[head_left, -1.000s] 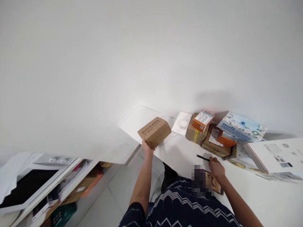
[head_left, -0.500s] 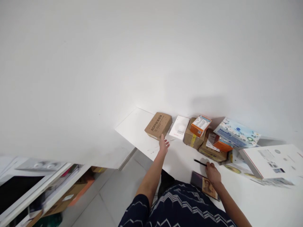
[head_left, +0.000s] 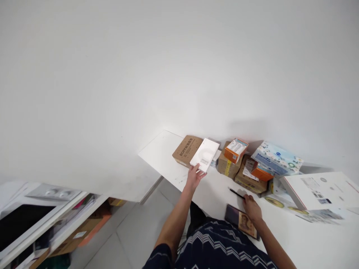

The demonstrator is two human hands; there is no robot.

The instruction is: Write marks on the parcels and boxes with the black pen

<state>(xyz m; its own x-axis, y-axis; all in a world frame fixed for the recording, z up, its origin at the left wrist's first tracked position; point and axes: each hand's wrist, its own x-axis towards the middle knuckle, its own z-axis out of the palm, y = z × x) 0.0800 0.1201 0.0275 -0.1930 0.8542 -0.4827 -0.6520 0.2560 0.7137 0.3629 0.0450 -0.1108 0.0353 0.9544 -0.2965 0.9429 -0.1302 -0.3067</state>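
Observation:
My left hand point(head_left: 194, 178) is closed on the near end of a white power bank box point(head_left: 206, 152), its thumb on top. The box is lifted and overlaps the right edge of a brown cardboard box point(head_left: 185, 150) printed "BOPP". Part of a patterned item point(head_left: 214, 161) shows beneath it. In my right hand point(head_left: 252, 207) is a thin black pen point(head_left: 236, 192), pointing left over the table. Just below that hand lies a dark phone-like object point(head_left: 232, 214) with a banknote point(head_left: 245, 223) on its right part.
Along the wall stand brown boxes point(head_left: 226, 166), orange boxes point(head_left: 236, 150) and a blue-white floral package point(head_left: 276, 157). A large white box point(head_left: 319, 190) leans at the right. The white table point(head_left: 157, 149) ends at the left, and a shelf unit point(head_left: 70, 209) stands beyond the floor gap.
My left hand has moved from beside the brown box onto the white power bank box, taken hold of it and lifted it leftward. My right hand stays with the pen.

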